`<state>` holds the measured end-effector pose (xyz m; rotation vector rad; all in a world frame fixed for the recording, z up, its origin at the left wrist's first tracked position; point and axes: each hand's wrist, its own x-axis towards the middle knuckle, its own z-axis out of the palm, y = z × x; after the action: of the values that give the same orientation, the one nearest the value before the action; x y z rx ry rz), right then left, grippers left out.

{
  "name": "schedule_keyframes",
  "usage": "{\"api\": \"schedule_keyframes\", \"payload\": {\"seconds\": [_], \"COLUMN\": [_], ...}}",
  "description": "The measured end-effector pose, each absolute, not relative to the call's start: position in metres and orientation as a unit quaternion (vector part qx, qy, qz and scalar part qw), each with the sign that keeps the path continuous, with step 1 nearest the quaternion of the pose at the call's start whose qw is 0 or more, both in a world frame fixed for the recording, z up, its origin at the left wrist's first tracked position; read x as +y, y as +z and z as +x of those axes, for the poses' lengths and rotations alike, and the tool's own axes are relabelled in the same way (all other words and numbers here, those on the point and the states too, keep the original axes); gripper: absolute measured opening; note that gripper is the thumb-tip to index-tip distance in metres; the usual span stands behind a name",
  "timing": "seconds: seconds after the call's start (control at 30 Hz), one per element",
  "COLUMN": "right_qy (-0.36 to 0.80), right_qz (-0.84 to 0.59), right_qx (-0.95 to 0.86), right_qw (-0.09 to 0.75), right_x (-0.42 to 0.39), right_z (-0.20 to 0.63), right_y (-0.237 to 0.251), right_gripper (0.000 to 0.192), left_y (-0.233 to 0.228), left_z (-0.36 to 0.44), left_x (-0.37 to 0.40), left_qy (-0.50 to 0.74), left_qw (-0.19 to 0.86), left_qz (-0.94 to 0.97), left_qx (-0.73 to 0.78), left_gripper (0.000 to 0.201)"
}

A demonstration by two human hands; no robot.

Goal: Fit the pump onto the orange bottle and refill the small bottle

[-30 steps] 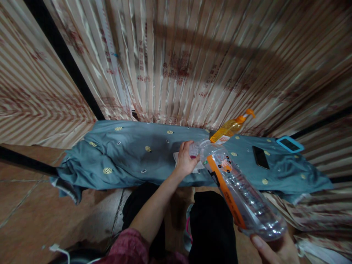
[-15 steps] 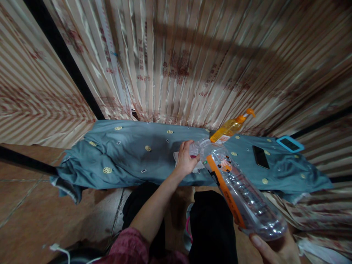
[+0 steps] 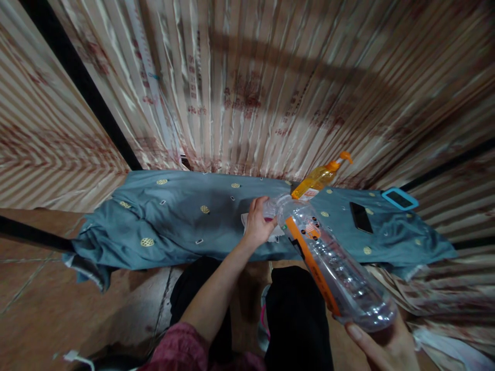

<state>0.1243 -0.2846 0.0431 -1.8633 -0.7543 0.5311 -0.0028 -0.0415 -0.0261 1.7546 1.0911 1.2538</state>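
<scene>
My right hand [image 3: 381, 342] holds a large clear plastic bottle [image 3: 332, 263] with an orange label by its base, tilted with the neck pointing away from me. At the bottle's neck, my left hand [image 3: 258, 222] grips the cap end. Under the neck lies a white paper or cloth [image 3: 275, 236] on a blue-grey cloth with gold dots [image 3: 174, 221] spread over a low surface. What the left fingers hold at the neck is partly hidden.
An orange pump bottle [image 3: 319, 178] stands behind the clear bottle. A black phone [image 3: 360, 217] and a blue-cased device [image 3: 399, 199] lie at the right on the cloth. Striped curtains [image 3: 247, 87] hang behind. My knees in black trousers [image 3: 297, 309] are below; a white cable [image 3: 77, 357] lies on the floor.
The view has shifted slightly, so everything sits a little left and up. Both hands and the bottle keep the same pose.
</scene>
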Motion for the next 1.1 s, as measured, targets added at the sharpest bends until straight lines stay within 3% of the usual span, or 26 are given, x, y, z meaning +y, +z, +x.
{"api": "schedule_keyframes", "payload": {"seconds": [0.43, 0.7, 0.97, 1.1], "right_qy": [0.276, 0.293, 0.248, 0.231], "right_qz": [-0.74, -0.729, -0.751, -0.764], "right_qx": [-0.286, -0.296, -0.283, -0.272], "right_qw": [0.542, 0.544, 0.543, 0.537], "right_x": [-0.284, -0.291, -0.282, -0.281], "right_z": [0.129, 0.14, 0.119, 0.115], "right_y": [0.036, 0.026, 0.044, 0.047], "right_gripper": [0.085, 0.079, 0.068, 0.074], "left_y": [-0.026, -0.026, -0.025, -0.024], "left_z": [-0.002, 0.001, -0.001, -0.001], "left_x": [-0.041, -0.041, -0.042, -0.043], "left_qy": [0.486, 0.488, 0.475, 0.477], "left_qw": [0.351, 0.344, 0.343, 0.341], "left_qz": [0.681, 0.679, 0.687, 0.687], "left_qx": [0.421, 0.427, 0.429, 0.429], "left_gripper": [0.051, 0.051, 0.052, 0.051]}}
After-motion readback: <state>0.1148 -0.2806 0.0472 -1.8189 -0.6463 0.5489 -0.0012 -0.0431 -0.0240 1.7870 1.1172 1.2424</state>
